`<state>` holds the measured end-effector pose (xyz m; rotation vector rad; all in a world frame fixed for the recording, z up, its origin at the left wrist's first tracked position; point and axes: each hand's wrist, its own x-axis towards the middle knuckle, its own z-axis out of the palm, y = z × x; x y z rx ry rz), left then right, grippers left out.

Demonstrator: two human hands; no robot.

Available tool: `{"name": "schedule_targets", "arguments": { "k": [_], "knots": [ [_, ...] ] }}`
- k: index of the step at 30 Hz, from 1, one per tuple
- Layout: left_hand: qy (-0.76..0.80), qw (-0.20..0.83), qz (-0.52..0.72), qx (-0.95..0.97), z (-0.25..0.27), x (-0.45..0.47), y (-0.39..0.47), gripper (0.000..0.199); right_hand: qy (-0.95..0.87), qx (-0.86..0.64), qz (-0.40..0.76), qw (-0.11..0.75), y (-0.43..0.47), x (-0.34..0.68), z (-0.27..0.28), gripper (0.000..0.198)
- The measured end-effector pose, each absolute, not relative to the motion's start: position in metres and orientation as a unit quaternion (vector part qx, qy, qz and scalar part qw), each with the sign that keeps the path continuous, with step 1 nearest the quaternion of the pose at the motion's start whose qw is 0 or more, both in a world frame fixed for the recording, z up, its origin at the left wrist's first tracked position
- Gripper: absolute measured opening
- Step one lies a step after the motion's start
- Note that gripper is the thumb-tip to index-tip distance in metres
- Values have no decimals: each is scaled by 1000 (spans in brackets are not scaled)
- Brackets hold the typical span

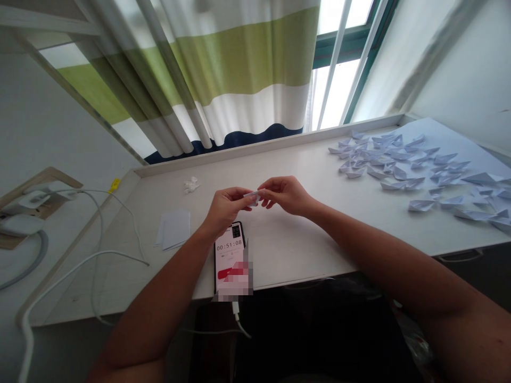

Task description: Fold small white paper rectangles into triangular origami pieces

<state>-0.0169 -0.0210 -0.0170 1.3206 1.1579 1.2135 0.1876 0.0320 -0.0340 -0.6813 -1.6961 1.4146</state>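
Above the middle of the white desk, a small folded piece of white paper (254, 198) is pinched between my two hands. My left hand (227, 208) grips its left side with thumb and fingers. On its right side, my right hand (286, 194) holds the edge with the fingertips. Fingers cover much of the paper, so its exact shape cannot be made out. Just below my left hand lies a phone (229, 255) with a timer on its screen. Many folded paper boats (399, 159) are spread over the right part of the desk.
Flat white paper sheets (174, 229) lie left of the phone, with a crumpled white bit (191, 184) farther back. White cables (99, 255) run across the left side from a power strip (32, 205). A raised ledge (239, 153) borders the desk's back, before a striped curtain (247, 58).
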Motion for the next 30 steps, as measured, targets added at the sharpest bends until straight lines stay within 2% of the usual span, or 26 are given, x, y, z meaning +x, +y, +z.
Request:
{"name": "schedule_targets", "arguments": {
  "k": [13, 18, 25, 30],
  "knots": [
    [463, 488, 483, 560, -19, -17, -20, 36, -693, -255, 549, 392, 29, 192, -28, 43],
    [465, 471, 488, 569, -20, -19, -19, 48, -683, -241, 571, 387, 30, 191, -30, 47],
    [479, 414, 486, 602, -15, -16, -23, 33, -692, -250, 548, 398, 30, 189, -34, 46],
    [480, 415, 477, 609, -17, -16, -22, 35, -700, -265, 528, 402, 29, 187, -37, 47]
  ]
}}
